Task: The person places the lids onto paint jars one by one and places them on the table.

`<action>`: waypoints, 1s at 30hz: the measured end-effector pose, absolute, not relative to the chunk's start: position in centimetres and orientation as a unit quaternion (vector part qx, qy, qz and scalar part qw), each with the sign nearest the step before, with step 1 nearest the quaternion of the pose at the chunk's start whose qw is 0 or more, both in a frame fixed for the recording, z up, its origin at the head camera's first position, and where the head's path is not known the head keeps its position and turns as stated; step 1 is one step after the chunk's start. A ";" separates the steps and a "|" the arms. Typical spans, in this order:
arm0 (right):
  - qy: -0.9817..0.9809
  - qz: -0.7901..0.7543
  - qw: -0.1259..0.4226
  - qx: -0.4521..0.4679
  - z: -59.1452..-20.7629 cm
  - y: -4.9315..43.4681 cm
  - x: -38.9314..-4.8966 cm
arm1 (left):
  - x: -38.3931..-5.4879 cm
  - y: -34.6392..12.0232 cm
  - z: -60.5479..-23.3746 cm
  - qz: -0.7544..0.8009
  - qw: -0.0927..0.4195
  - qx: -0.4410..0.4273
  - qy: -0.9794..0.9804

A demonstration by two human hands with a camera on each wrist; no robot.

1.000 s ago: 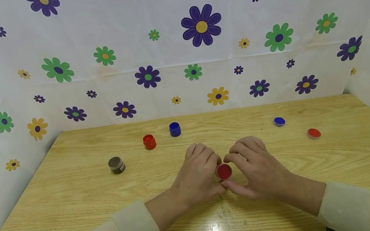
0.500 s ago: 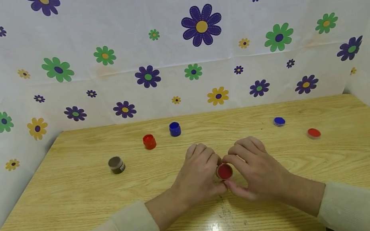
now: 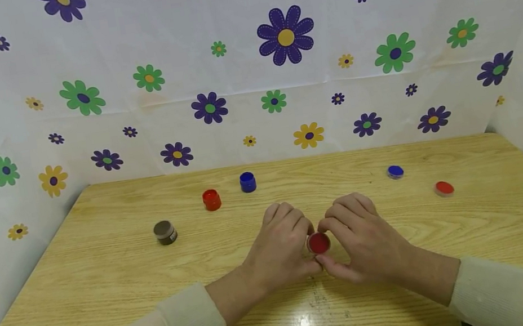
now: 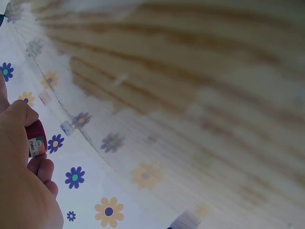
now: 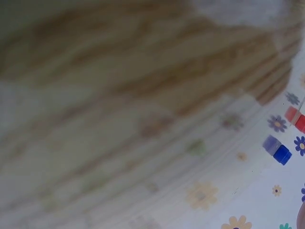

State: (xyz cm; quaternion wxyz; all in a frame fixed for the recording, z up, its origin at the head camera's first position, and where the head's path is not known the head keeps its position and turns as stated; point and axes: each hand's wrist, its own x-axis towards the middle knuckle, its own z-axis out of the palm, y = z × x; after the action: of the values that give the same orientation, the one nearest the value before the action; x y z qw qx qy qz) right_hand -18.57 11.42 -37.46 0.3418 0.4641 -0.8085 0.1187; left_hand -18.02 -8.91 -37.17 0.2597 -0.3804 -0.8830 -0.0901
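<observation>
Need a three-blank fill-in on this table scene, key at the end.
1. The open red jar stands between the gray jar and the open ____ jar.
2. In the head view, right of the blue lid lies a loose ____ lid.
3. Besides the dark red jar between the left hand and the right hand, ____ other jars stand on the wooden table.

Missing words: blue; red; three.

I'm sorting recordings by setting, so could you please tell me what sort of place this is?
Perhaps a tabletop staged for recording: floral sheeting lines the back and sides of a wood-grained table, where an open blue jar stands.
</observation>
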 end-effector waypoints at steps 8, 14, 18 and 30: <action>-0.811 0.126 0.341 0.459 -37.6 11.6 -18.7 | -17.9 -8.9 -37.1 -0.086 0.265 -0.386 -0.879; -0.811 0.140 0.343 0.453 -37.6 11.5 -18.6 | -17.8 -8.8 -37.2 -0.101 0.257 -0.391 -0.878; -0.814 0.153 0.328 0.454 -37.6 11.5 -18.6 | -17.9 -8.9 -37.2 -0.127 0.243 -0.385 -0.881; -0.795 0.160 0.333 0.481 -37.7 11.5 -18.8 | -18.2 -9.0 -37.7 -0.153 0.262 -0.397 -0.866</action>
State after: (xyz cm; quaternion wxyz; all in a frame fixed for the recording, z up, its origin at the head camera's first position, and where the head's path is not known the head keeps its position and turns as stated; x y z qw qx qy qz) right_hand -18.79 11.51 -37.72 0.3331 0.4810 -0.7951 0.1597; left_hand -18.22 -8.97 -37.68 0.2620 -0.3973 -0.8661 -0.1530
